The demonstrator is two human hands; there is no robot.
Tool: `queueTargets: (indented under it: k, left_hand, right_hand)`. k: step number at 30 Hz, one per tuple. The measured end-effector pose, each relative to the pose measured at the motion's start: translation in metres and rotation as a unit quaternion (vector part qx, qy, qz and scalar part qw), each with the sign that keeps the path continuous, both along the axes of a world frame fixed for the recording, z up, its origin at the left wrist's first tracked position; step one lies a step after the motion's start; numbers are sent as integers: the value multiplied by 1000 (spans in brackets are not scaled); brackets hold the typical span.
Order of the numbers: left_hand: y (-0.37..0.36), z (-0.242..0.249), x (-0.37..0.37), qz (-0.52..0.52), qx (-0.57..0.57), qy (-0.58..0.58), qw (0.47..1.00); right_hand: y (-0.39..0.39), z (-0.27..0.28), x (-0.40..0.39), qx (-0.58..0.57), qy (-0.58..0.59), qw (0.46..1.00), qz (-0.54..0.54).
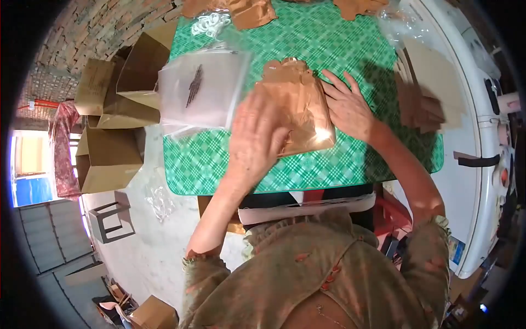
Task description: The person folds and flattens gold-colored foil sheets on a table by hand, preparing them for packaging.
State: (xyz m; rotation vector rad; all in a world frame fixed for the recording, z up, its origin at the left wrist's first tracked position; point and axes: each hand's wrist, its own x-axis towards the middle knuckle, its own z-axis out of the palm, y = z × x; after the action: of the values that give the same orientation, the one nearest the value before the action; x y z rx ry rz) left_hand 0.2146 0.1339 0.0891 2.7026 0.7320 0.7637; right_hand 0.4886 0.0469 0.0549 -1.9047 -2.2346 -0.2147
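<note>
A flat, shiny copper-brown packet (pixel 301 109) lies on the green checked tablecloth (pixel 312 175). It looks like folded brown material inside clear plastic, with a scalloped far edge and light glaring off its near right corner. My left hand (pixel 255 134) rests flat over the packet's left side, fingers stretched out and slightly blurred. My right hand (pixel 350 112) lies with fingers spread along the packet's right edge, fingertips on the cloth. Just left of the packet sits a stack of clear plastic bags (pixel 219 104), with a small dark bundle (pixel 194 86) on top.
More brown folded pieces (pixel 252 13) and a heap of white loops (pixel 211 23) lie at the table's far side. Beige card sheets (pixel 438 82) are at the right, by a white appliance-like surface (pixel 466 164). Open cardboard boxes (pixel 118 153) stand left of the table.
</note>
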Motion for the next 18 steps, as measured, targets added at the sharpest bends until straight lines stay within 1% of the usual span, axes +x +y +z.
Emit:
queueTargets:
  k: [2, 5, 7, 9, 10, 12, 18]
  left_hand:
    - [-9, 7, 7, -81, 16, 46, 996]
    - [-11, 2, 17, -130, -11, 108, 985]
    - [-5, -9, 21, -137, -13, 111, 984]
    - [-1, -16, 23, -142, -8, 119, 983]
    - [-2, -17, 23, -143, -1, 127, 982]
    - [-3, -17, 23, -143, 12, 142, 979]
    - [-3, -19, 24, -139, 14, 163, 977]
  right_hand:
    - [0, -1, -1, -1, -6, 1000, 1]
    - [0, -4, -1, -2, 9, 1000, -5]
    - [0, -5, -1, -1, 13, 1000, -5]
    - [0, -2, 0, -8, -10, 1000, -4]
    - [0, -2, -1, -11, -21, 1000, -3]
    - [1, -4, -1, -1, -6, 1000, -5]
    - [0, -7, 0, 1, -11, 1000, -5]
